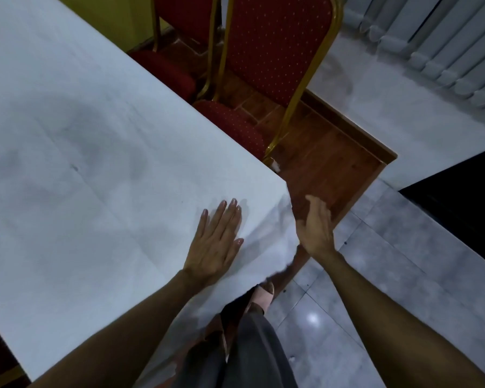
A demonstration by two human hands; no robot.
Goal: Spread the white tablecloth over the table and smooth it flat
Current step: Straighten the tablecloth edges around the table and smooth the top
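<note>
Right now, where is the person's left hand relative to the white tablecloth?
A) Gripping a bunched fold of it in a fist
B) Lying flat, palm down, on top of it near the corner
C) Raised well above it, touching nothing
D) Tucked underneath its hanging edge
B: the left hand lies open and palm down, fingers extended, on the white tablecloth close to the table's corner, while the right hand is open just past the cloth's edge.

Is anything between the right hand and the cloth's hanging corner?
Nothing visible. The right hand is open in clear air beside the tablecloth corner drape; the left hand lies flat on top.
</note>
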